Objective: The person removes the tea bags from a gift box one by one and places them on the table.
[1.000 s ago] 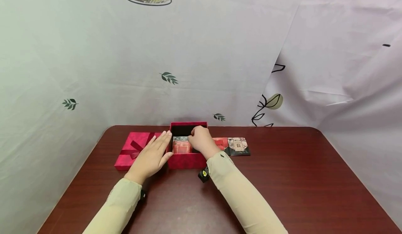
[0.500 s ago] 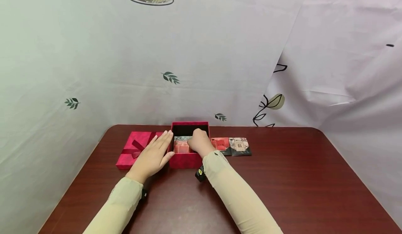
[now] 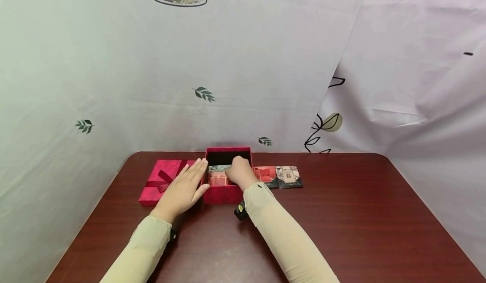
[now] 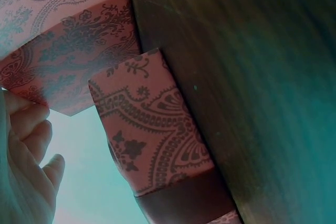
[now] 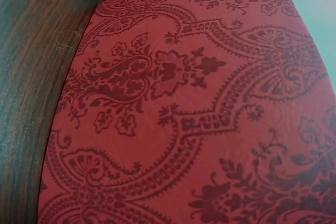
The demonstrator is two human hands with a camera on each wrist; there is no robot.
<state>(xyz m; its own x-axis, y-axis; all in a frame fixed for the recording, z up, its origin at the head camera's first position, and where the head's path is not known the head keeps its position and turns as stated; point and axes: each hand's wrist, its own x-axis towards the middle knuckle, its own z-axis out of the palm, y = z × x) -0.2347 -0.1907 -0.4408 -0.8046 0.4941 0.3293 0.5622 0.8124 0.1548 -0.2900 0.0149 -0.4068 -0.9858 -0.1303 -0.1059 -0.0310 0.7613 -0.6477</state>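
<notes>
An open red patterned box (image 3: 223, 194) stands on the dark wooden table (image 3: 341, 215). My left hand (image 3: 190, 181) lies flat with straight fingers against the box's left wall; its fingers (image 4: 29, 129) show beside the box (image 4: 63, 45) in the left wrist view. My right hand (image 3: 232, 173) reaches into the box, fingers curled on the right edge of a red picture card (image 3: 217, 178) lying inside. The fingertips themselves are hidden. The right wrist view is filled by the box's outer wall (image 5: 184, 119).
The red lid (image 3: 161, 181) with a dark red ribbon lies left of the box, under my left palm; it shows as lid (image 4: 152, 135) in the left wrist view. Two picture cards (image 3: 265, 174) (image 3: 288, 176) lie right of the box. A leaf-print curtain (image 3: 243, 63) backs the table.
My right hand has moved a little left and lower into the box with the card. The left hand has stayed against the box's side.
</notes>
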